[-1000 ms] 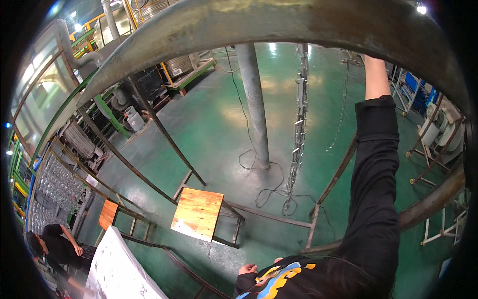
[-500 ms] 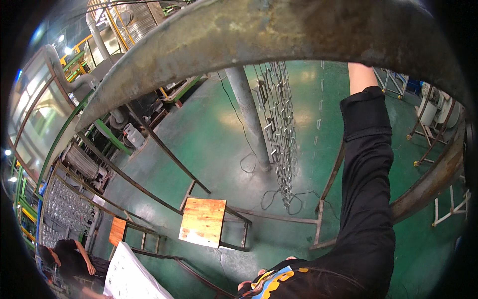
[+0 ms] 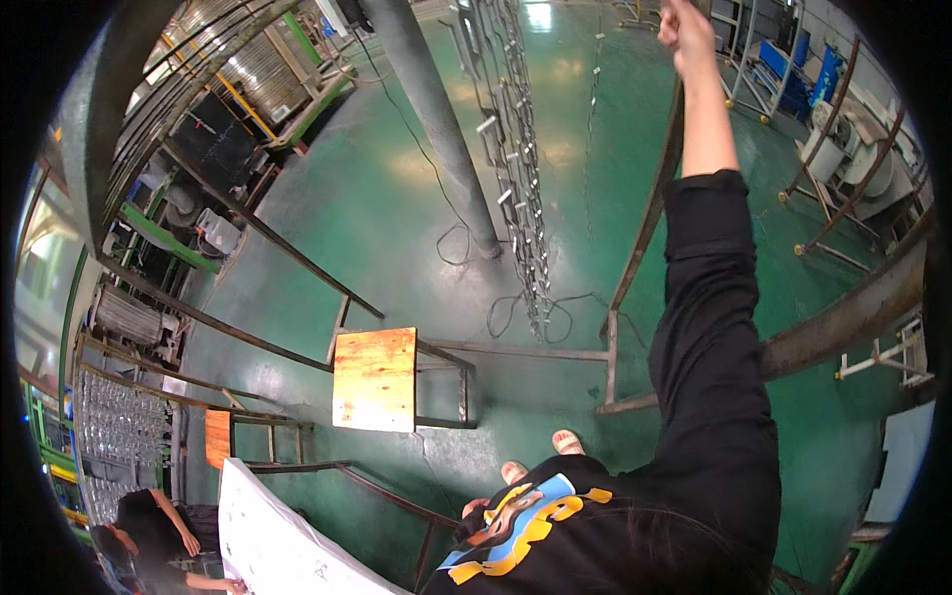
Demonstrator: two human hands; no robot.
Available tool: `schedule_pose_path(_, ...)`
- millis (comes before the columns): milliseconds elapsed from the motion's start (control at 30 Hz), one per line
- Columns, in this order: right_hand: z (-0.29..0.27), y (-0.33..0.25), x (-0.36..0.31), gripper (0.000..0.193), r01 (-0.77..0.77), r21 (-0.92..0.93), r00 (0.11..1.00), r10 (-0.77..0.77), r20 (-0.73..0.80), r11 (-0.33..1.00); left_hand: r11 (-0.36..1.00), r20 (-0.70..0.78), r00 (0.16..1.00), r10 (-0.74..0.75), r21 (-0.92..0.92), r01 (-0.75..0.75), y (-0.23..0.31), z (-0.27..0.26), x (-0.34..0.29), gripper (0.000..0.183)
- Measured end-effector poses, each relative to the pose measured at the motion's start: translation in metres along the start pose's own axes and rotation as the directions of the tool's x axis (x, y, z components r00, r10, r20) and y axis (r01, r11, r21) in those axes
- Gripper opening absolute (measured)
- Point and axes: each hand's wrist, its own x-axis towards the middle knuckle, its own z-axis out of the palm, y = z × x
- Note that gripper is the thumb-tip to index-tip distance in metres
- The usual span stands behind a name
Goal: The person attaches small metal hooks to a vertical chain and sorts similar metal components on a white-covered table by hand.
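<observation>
My right arm, in a black sleeve, reaches up and away. My right hand is near the upper edge with its fingers curled closed. Whatever lies in them is cut off or too small to make out. Just below and behind it runs a brown metal frame post. To its left hang long metal strands with many small shiny pieces, and a thinner single strand. Low down, beside my printed shirt, a small part of what looks like my left hand shows; its fingers are mostly hidden.
A wooden-topped stool stands ahead, by a grey pillar with a cable. At lower left a person sits by a white sheet. Metal rails cross the left; a wheeled fan stands right.
The large curved metal bar that crossed the upper view now shows at the left edge. My right hand, hidden behind it before, has come into sight. My feet show more.
</observation>
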Motion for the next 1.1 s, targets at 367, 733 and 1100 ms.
schedule_pose_path(367,-0.087,0.16,-0.255,0.011,-0.606,-0.301,0.763,0.431,-0.482,0.736,0.997,0.071,0.997,-0.009,0.081,0.003,-0.007,-0.028,0.0,0.036)
schedule_pose_path(733,-0.119,0.223,-0.378,0.099,-0.694,-0.573,0.714,0.518,-0.47,0.437,0.996,0.2,0.98,-0.013,-0.087,0.031,-0.019,-0.028,0.004,0.035)
schedule_pose_path(1100,-0.045,0.262,-0.373,0.022,-0.666,-0.459,0.643,0.765,0.045,0.587,0.998,0.091,0.996,-0.022,-0.05,0.027,0.005,-0.012,-0.017,0.032)
